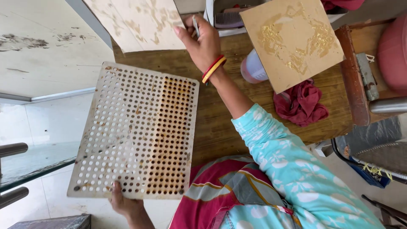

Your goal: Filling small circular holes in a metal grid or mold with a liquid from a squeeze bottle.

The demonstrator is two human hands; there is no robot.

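The left hand grips the perforated board by its edge, while the right hand pinches what looks like a thin pen above the wooden table.

No packages, labels, signs or screens visible.

Thin tool: mostly hidden inside right hand fingers.
Left hand fingertips: hidden behind perforated board.

**Perforated board up, thin tool raised**

The perforated board, pale and grimy with a rust-brown right section, tilts over the table edge, gripped at its bottom edge. The thin grey tool stands nearly upright, pinched between fingers above it.
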